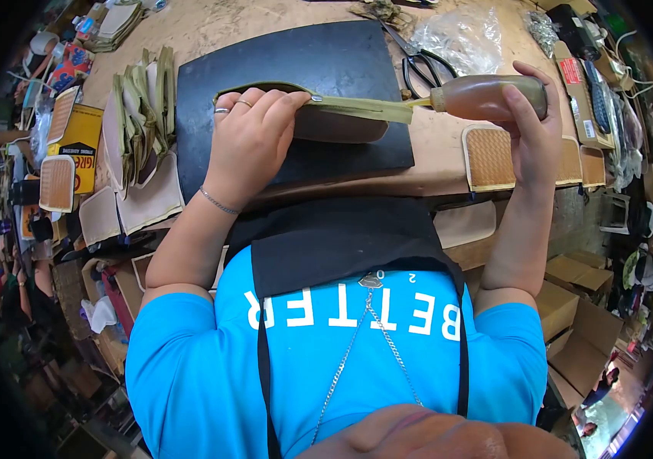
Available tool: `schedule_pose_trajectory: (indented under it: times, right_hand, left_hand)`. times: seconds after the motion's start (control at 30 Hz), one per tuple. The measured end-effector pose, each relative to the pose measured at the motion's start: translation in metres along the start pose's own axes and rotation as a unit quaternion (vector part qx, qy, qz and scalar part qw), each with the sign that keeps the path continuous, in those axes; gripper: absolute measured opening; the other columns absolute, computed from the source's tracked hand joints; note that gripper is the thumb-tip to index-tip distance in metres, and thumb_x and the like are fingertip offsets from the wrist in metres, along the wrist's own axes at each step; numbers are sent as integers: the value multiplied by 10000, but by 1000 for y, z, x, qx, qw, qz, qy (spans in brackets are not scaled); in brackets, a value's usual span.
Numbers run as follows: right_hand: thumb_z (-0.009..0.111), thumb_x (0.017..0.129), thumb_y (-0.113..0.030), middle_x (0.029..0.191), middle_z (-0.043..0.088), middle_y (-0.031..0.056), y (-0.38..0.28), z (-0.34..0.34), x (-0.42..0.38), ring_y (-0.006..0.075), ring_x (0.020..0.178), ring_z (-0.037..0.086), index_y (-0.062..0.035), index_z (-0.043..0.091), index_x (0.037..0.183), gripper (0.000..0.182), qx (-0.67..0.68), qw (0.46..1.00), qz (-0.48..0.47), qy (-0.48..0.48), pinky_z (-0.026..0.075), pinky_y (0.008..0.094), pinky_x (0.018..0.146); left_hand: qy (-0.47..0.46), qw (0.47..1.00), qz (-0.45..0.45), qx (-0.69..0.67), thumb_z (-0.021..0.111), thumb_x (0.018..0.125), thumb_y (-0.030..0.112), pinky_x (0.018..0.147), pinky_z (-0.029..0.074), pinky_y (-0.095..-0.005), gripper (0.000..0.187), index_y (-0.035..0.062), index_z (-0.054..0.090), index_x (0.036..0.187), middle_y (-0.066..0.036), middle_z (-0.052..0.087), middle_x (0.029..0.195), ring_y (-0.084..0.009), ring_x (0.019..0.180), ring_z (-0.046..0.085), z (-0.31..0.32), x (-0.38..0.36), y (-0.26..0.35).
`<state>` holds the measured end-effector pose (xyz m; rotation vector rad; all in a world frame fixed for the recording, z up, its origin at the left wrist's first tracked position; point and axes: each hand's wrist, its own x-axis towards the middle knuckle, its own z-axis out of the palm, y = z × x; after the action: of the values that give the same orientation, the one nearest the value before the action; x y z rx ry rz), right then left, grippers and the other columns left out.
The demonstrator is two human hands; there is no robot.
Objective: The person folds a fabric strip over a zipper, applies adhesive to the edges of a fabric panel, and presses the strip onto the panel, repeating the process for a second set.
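Note:
My left hand [254, 138] is closed on an olive-green zipper [364, 109], whose metal slider shows beside the fingertips. Attached to or just below the zipper is a dark, rounded panel [341, 128], partly covered by the hand. In my right hand [534, 134], a squeeze bottle [479, 97] with brownish contents lies tilted on its side. Its thin yellowish nozzle [420, 102] points left and meets the free end of the zipper tape; whether anything flows out cannot be seen. Beneath both lies a black board [219, 61].
Stacked green zipper pieces [143, 115] lie left, near a yellow adhesive can [87, 145]. Black-handled scissors [426, 69] and crumpled clear plastic [464, 38] are at the back. A woven tan panel [487, 157] sits by the table's front edge. Cardboard boxes [582, 306] stand lower right.

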<state>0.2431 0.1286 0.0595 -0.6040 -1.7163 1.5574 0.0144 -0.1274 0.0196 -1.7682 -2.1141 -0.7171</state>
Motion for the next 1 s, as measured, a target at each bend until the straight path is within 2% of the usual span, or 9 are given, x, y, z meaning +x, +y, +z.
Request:
schedule_pose_trajectory:
  times: [0.4, 0.6, 0.7, 0.9, 1.0]
  right_hand:
    - [758, 810, -166, 978, 623, 65, -11, 5, -8, 127, 858, 635, -44, 563, 1195, 448, -34, 999, -20, -17, 559, 249, 720]
    - [769, 793, -132, 954, 627, 65, -11, 1, -13, 129, 856, 635, -39, 567, 1185, 451, -77, 992, -89, -37, 554, 247, 732]
    - [760, 805, -118, 949, 628, 66, -19, 8, -12, 128, 838, 643, -37, 566, 1181, 430, -30, 998, -60, 1, 552, 244, 731]
    - [752, 816, -101, 947, 623, 65, -15, 10, -6, 137, 841, 652, -24, 560, 1180, 419, -67, 996, -56, -17, 571, 259, 760]
    - [756, 812, -97, 942, 621, 58, -16, 12, -7, 131, 836, 644, -26, 561, 1181, 423, -45, 997, -56, -18, 569, 255, 750]
  left_hand:
    - [-6, 1000, 1, 2, 613, 799, -4, 789, 461, -374, 263, 58, 637, 1054, -80, 655, 939, -265, 880, 599, -5, 0, 2]
    - [1, 1000, -4, -3, 613, 803, -1, 793, 463, -370, 258, 56, 637, 1053, -84, 658, 942, -269, 886, 603, -2, -2, 1]
    - [1, 1000, -1, -1, 615, 801, 0, 790, 464, -369, 259, 58, 638, 1052, -80, 658, 937, -266, 883, 603, -2, -3, 2]
    - [6, 1000, -4, -7, 616, 800, 5, 779, 462, -372, 255, 64, 639, 1047, -73, 654, 923, -263, 870, 601, -2, -5, 3]
    - [5, 1000, -6, -8, 614, 801, 8, 778, 461, -372, 251, 64, 638, 1045, -75, 654, 922, -265, 868, 600, -3, -6, 4]
